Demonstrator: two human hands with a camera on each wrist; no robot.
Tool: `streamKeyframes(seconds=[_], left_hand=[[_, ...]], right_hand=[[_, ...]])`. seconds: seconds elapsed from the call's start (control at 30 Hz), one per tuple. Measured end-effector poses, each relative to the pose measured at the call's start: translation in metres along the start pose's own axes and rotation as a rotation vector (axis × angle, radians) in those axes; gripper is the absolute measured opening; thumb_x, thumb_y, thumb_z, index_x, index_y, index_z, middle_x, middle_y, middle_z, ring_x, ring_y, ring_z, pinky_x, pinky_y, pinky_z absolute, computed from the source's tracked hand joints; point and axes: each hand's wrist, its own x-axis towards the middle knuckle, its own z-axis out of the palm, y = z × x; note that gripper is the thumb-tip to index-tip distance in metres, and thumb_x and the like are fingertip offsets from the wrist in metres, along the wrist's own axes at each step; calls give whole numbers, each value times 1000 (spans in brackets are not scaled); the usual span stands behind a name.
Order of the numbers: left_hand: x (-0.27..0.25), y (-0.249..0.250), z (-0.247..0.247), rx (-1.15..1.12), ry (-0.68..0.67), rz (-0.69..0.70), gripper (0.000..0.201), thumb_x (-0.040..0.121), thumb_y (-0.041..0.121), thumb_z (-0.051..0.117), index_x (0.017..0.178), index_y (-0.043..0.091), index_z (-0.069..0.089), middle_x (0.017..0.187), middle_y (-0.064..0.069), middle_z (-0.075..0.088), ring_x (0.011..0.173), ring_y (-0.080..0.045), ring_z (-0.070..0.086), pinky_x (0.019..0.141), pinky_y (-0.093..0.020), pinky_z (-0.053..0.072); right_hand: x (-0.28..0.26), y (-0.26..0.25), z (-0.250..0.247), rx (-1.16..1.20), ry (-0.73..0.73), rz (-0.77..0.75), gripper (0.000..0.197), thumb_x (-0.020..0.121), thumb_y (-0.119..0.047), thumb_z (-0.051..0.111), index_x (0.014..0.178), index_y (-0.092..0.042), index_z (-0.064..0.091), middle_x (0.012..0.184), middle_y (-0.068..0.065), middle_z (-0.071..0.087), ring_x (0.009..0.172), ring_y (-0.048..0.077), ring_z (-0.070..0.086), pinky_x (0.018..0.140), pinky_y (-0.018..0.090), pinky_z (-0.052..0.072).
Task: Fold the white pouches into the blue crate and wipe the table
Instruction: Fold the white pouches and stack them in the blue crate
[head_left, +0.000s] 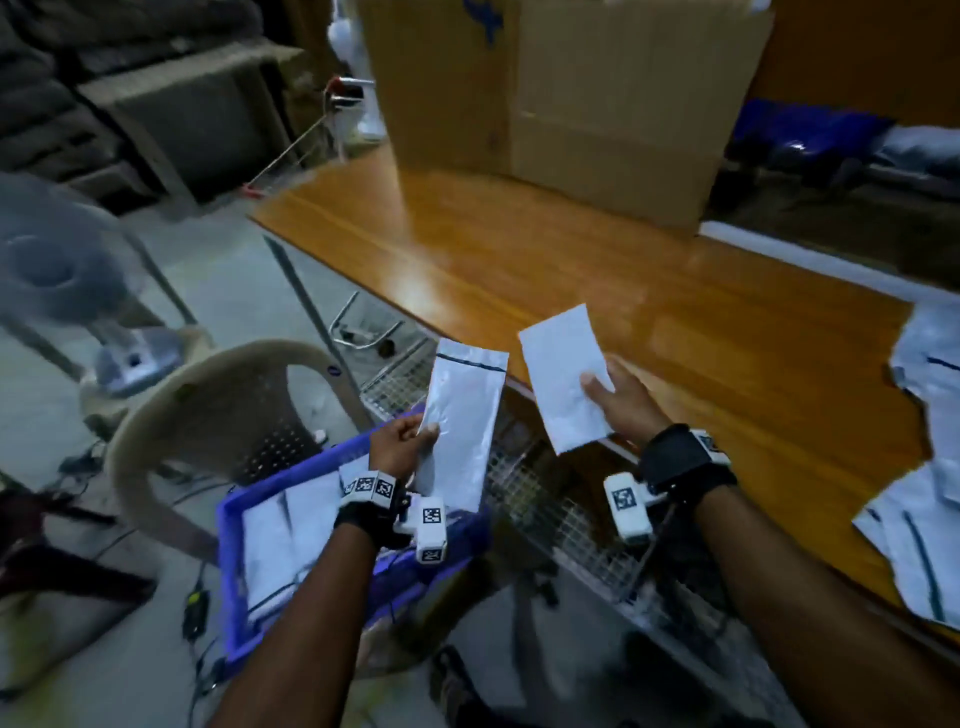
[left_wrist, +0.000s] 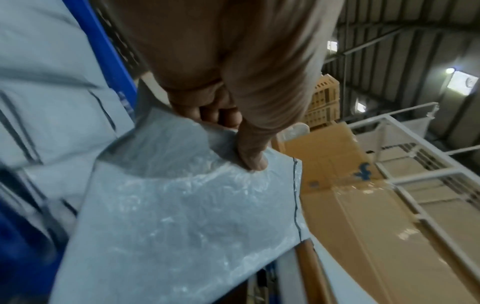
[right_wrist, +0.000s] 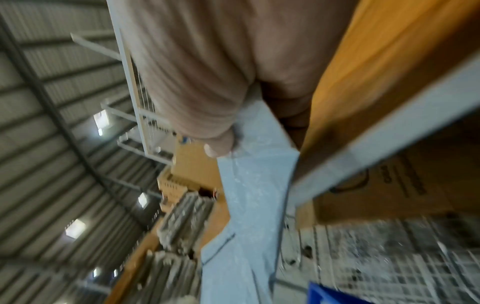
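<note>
My left hand (head_left: 410, 439) pinches a long white pouch (head_left: 462, 426) with a dark line near its top, held upright above the blue crate (head_left: 244, 597). In the left wrist view the thumb presses the pouch (left_wrist: 182, 216) against curled fingers (left_wrist: 218, 115). My right hand (head_left: 618, 400) holds a second white pouch (head_left: 563, 374) over the near edge of the wooden table (head_left: 649, 291), thumb on its face. The right wrist view shows that pouch (right_wrist: 254, 195) under the thumb, blurred. Folded white pouches (head_left: 280, 540) lie inside the crate. More pouches (head_left: 919, 493) lie loose on the table at the right.
A large cardboard box (head_left: 571, 98) stands at the table's far side. A beige plastic chair (head_left: 218, 410) sits left of the crate, a fan (head_left: 57, 270) beyond it. A wire mesh rack (head_left: 545, 493) hangs under the table edge. Cables run over the floor.
</note>
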Motion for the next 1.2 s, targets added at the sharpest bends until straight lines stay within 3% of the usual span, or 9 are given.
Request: streamKeyframes(seconds=[0.13,0.23,0.33,0.43,0.67,0.77,0.93,1.07,1.2], left_hand=[[17,-50,-89,104,65,-74,16,84,6,76,100,7,73,74,-3,70,48,10,55,65,-23,49],[28,-83,-153,232,110,-98,22,75,21,83,95,16,76,77,-3,73,55,7,57,62,-22,49],[34,-114,-200,339,130,-98,16,75,14,84,89,13,78,74,-1,71,65,-6,54,59,-19,44],[33,-136,-227,400,104,-106,10,76,5,82,81,11,75,67,1,63,57,3,51,61,-22,43],[39,-191,-250,465,9,-189,10,80,0,77,89,2,75,76,-8,70,60,7,58,62,-14,44],[42,-210,-255,503,-6,-243,11,80,5,78,91,7,77,84,-7,74,77,-11,63,70,-20,44],[58,-240,-262,490,-35,-299,10,83,13,76,91,18,77,85,-1,75,89,-20,69,79,-26,51],[71,-236,-259,405,93,-311,9,89,9,70,95,5,74,84,-5,68,83,-15,60,72,-22,39],[74,-246,-255,338,194,-429,15,90,13,68,101,4,74,99,-16,73,96,-27,67,82,-33,50]], right_hand=[[23,-5,99,-216,-123,-46,42,102,-41,43,136,-17,52,135,0,57,123,19,53,98,32,42],[39,-4,165,-371,-247,-51,34,103,-31,45,122,-7,61,124,15,64,114,30,59,82,25,36],[56,7,218,-491,-324,-56,31,102,-33,46,104,-8,64,109,18,67,102,35,62,77,32,39],[72,23,256,-584,-384,-62,34,97,-33,47,102,-4,65,104,21,67,98,38,62,79,38,43],[99,80,307,-836,-538,-4,18,85,-29,59,102,-24,55,96,16,68,91,36,64,75,39,52],[99,86,323,-868,-569,16,17,90,-23,62,105,-18,61,101,20,68,96,38,63,76,37,48],[104,88,335,-850,-549,57,16,94,-16,58,108,-9,60,104,23,66,97,39,62,72,34,41],[115,90,338,-703,-447,115,18,93,-14,59,109,-8,62,111,21,66,103,37,62,78,34,43],[111,91,356,-624,-481,239,22,93,-17,60,111,-3,63,114,19,66,106,33,61,82,33,44]])
